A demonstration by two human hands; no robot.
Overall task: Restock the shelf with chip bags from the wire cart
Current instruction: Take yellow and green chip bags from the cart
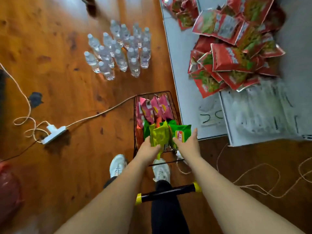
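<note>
A person stands over a wire cart (137, 115) on a wooden floor (67, 85), both bare arms reaching down into it. The cart is long and narrow, its long axis running away from the person toward the top of the view. It holds chip bags: pink bags (154, 108) at the far end, green bags (181, 129) and a yellow-green bag (159, 134) at the near end, with a sliver of orange between them.

The left hand (149, 148) grips the yellow-green bag, which stands roughly upright, its long axis along the cart. The right hand (188, 143) holds a green bag from its right side, fingers laid along it. That bag carries a red and yellow label, but the writing is too blurred to read.

Just right of the cart is a white shelf (182, 68), seen from above, piled with red bags (233, 48) printed in green; their lettering cannot be made out.

The cart's black handle (168, 192), yellow at both ends, crosses above the person's legs and white shoes (118, 164).

On the floor to the left stand clear water bottles (118, 49) in a cluster, and nearer lies a white power strip (54, 134) with its cord.
</note>
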